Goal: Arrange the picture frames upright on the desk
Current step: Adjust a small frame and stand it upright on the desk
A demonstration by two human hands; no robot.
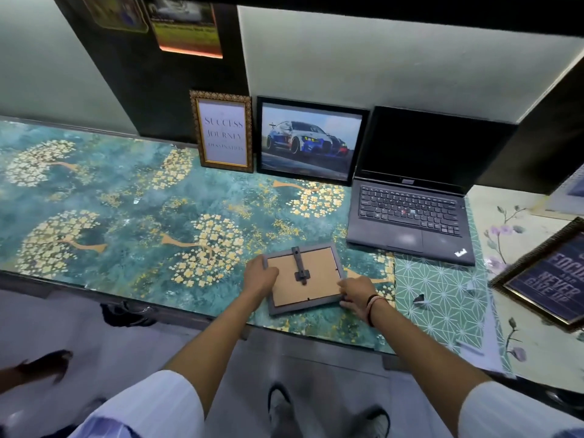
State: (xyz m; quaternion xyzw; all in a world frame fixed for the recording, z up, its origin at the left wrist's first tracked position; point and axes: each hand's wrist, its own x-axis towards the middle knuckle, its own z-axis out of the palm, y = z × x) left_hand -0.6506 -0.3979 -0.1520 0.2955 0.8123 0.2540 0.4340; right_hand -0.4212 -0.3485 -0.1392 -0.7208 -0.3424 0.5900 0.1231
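The small grey frame (304, 278) lies face down near the bench's (126, 197) front edge, lower centre. My left hand (260, 275) and right hand (355, 294) clasp its side edges. It looks light and stiff, probably with fragile glass; I'd keep to the rims, clear of the stand (300, 263).

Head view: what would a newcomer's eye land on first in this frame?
Probably the grey frame lying face down near the desk's front edge, its cardboard back and stand showing, with the left hand and right hand gripping its sides. Next, the racing car picture and the gold-framed quote standing against the back wall, beside an open laptop. All sit on the teal desk patterned with golden trees.
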